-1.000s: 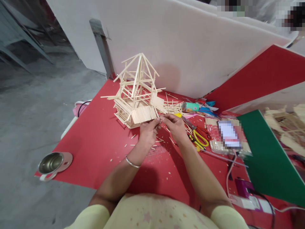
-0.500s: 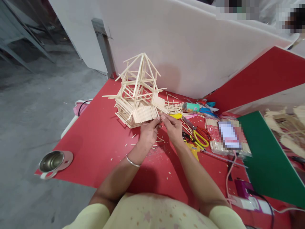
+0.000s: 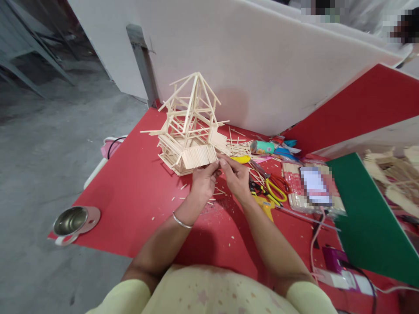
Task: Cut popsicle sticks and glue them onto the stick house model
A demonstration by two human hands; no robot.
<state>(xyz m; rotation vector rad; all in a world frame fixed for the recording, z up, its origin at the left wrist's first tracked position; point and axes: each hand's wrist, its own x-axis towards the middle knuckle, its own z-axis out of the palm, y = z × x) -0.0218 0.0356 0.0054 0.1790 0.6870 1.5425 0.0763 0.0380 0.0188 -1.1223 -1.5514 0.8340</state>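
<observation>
The fingertips of the left hand [image 3: 203, 183] and the right hand [image 3: 238, 178] meet in a narrow pinch. I cannot tell whether they grip a stick; anything between them is too small or hidden. The left fingers are curled under the thumb; the right thumb and forefinger point toward them.

Just left of the fingertips is the model [image 3: 185, 124], an open frame of pale sticks rising to a peak. Its nearest slatted panel [image 3: 200, 156] slopes down beside the left thumb, its lower right corner next to the pinch.

Beyond the right fingers lies a heap of sticks [image 3: 238, 150], with a green can [image 3: 262, 147] on its side at the far end. Short offcuts [image 3: 220, 191] lie on the near side of the fingers.

To the right of the fingers are the scissors [image 3: 261, 169], blades toward the right hand, and, nearer the wrist, a yellow glue gun [image 3: 267, 208]. Farther right, a phone [image 3: 316, 185] rests on bagged sticks [image 3: 294, 192].

Well to the left and nearer than the fingers, a cup [image 3: 93, 218] stands at the edge of the red table [image 3: 131, 187]. A white board [image 3: 255, 69] stands behind the model.
</observation>
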